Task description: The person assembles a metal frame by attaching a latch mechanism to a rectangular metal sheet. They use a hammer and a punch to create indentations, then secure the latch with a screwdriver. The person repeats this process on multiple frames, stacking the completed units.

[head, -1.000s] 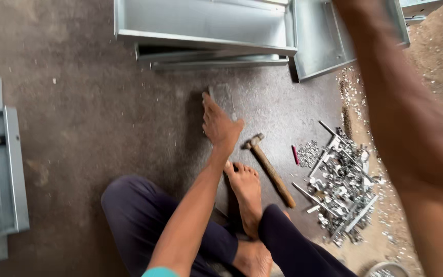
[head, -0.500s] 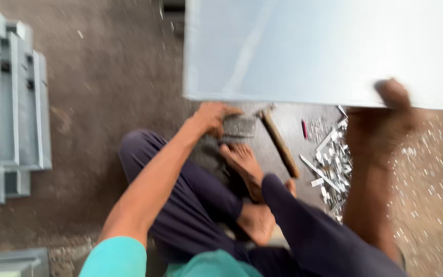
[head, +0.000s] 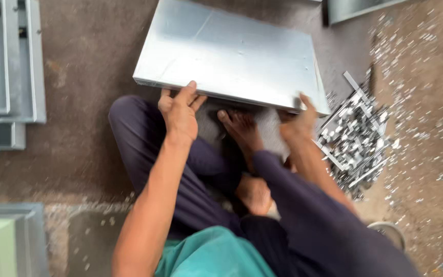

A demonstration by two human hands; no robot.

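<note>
both hands on the near edge of a metal panel

fingers (head: 193, 92) of the left hand (head: 179, 114) curl over the near edge of the flat grey metal panel (head: 232, 54), thumb underneath, pinching it. the right hand (head: 297, 123) grips the same edge near the corner; blur hides how its fingers lie. held so, the panel tilts above the person's bare foot (head: 242, 131) and crossed legs, likely for balance. a pile of metal brackets (head: 357, 136) lies on the floor (head: 78, 138), just right.
</note>
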